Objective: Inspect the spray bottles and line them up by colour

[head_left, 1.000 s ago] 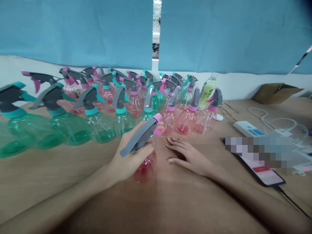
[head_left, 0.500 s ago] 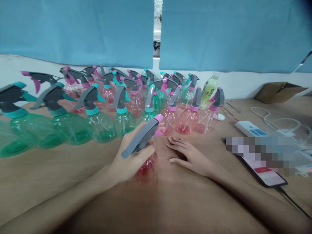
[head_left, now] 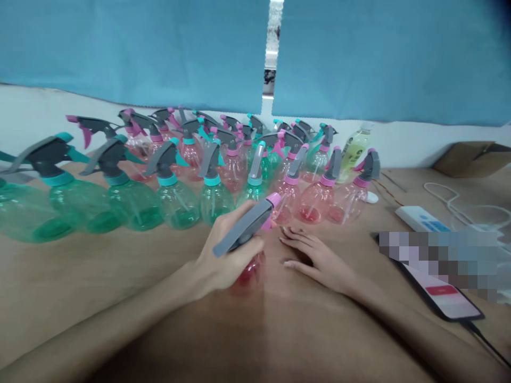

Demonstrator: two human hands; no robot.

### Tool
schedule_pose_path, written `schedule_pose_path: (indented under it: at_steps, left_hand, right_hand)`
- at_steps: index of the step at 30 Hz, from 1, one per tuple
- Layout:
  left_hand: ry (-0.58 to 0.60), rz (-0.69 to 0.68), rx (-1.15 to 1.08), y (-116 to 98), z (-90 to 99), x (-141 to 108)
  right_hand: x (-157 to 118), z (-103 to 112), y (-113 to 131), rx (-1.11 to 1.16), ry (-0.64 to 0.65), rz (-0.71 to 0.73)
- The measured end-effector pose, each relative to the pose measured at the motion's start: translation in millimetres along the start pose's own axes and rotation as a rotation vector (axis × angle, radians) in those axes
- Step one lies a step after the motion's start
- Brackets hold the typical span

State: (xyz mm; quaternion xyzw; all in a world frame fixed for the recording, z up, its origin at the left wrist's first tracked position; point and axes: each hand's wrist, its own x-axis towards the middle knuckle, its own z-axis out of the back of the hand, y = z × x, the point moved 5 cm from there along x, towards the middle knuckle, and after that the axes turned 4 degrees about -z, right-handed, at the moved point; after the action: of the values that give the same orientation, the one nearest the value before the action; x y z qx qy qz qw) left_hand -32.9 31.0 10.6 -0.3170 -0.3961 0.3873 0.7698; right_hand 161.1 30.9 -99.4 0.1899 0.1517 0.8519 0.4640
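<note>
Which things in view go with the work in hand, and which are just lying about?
Likely part of the work:
pink spray bottle, held in the left hand
right hand, resting beside it, holding nothing
green spray bottles and other pink spray bottles, standing beyond

Apparently lying about:
phone with black cable
white block, perhaps a power strip
yellow-green labelled bottle
brown cardboard box
white disc

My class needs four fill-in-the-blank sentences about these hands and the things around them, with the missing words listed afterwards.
1. The left hand holds a spray bottle with a ____ nozzle.
2. The right hand rests palm ____ on the table.
3. The leftmost bottles in the front row are tinted ____.
4. The phone lies on the person's ____ side.

Missing words: pink; down; green; right.
</note>
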Motion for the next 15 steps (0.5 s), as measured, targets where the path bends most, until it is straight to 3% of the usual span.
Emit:
schedule_pose_path:
  at_steps: [3,15]
  left_hand:
    - [0.058,-0.031,-0.034,-6.8,-1.8,1.2]
    - [0.068,-0.034,-0.071,-6.0,-1.9,1.0]
  right_hand:
    - [-0.7,-1.4,-1.3,-0.007,-0.002,-0.009]
    - [-0.4,-1.9,-0.4,-0.019,-0.003,-0.008]
